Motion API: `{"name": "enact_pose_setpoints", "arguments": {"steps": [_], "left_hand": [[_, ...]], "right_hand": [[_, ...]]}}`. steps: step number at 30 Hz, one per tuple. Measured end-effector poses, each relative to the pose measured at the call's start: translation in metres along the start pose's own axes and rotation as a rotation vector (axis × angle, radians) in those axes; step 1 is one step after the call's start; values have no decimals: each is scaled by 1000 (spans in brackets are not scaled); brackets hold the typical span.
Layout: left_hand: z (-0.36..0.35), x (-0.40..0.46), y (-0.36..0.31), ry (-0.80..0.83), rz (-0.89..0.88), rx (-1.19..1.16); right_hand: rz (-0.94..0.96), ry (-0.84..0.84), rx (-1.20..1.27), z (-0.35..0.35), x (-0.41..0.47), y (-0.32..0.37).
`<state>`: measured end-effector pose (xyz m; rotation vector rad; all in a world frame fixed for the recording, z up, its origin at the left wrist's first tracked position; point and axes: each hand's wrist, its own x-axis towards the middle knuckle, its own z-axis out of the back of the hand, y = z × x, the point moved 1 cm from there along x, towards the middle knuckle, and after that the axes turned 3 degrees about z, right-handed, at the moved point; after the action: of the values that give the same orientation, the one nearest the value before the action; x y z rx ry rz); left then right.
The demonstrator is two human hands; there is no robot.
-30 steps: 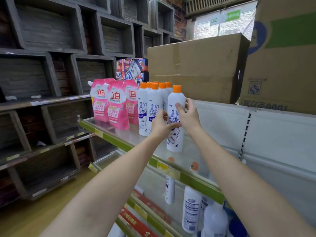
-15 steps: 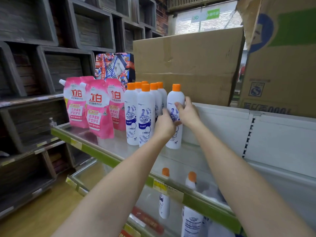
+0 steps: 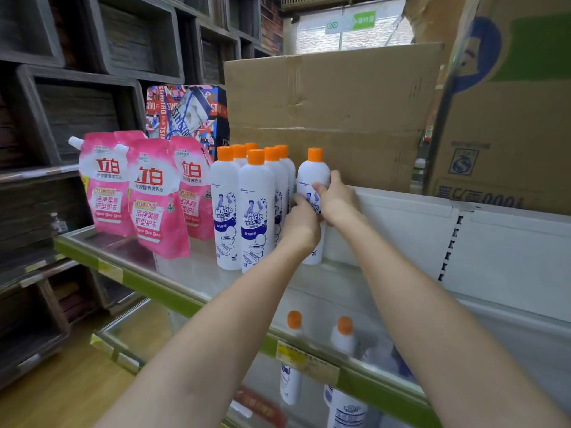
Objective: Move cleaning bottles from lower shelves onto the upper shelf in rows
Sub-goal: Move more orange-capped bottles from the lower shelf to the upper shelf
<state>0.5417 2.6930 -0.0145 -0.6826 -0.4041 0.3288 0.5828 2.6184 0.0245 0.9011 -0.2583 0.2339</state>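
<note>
The fingers (image 3: 335, 177) of both the right hand (image 3: 338, 202) and left hand (image 3: 301, 225) grasped one Mr Muscle bottle (image 3: 313, 176), upright on the upper shelf (image 3: 197, 273) beside the bottle rows (image 3: 256, 205). Risk: a sideways nudge could topple neighbouring bottles.

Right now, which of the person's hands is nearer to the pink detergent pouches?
Left. The left hand holds the white bottle on the side facing the pink detergent pouches; the right hand grips its far side, further away.
</note>
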Motion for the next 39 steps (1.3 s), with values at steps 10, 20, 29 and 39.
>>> {"name": "enact_pose_setpoints", "arguments": {"steps": [10,20,29,39], "left_hand": [[-5,-34,9,12,-28,201],[3,-111,36,52,-73,231],[17,-180,30,25,-114,238],[28,-275,22,129,-267,272]], "right_hand": [[99,-44,59,-5,-50,-33],[83,40,-67,22,-102,-102],[98,46,-51,57,-168,-114],[58,-90,-26,101,-278,-101]]}}
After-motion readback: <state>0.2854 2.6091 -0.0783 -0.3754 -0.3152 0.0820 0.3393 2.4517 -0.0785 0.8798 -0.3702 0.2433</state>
